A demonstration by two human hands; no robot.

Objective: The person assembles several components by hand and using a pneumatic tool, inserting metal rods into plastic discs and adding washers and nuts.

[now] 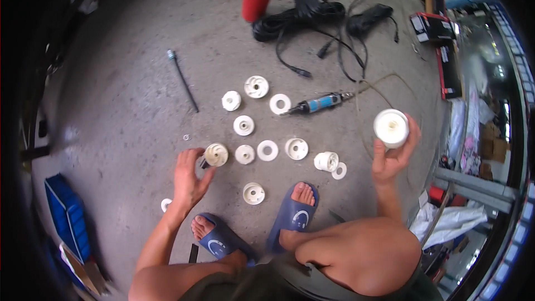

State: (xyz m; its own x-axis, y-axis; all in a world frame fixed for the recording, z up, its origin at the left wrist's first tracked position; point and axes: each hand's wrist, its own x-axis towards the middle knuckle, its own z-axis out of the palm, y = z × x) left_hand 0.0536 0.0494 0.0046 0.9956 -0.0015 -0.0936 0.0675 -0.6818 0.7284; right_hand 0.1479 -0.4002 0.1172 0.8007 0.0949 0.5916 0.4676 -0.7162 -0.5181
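your right hand (394,161) holds cup (391,128) | likely light, stiff, slick; grasp sides | left hand (191,179) by wheel (216,155), can't tell grip

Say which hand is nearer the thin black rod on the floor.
Left. The left hand is below the rod in the picture; the right hand is much farther, off to its lower right.

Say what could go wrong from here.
The white round part is held up by the right hand alone, so it might drop. Another white part lies just ahead of the blue slippers, where a shifted foot could knock it. The tip of the blue-and-black tool lies by a white ring and might scratch it.
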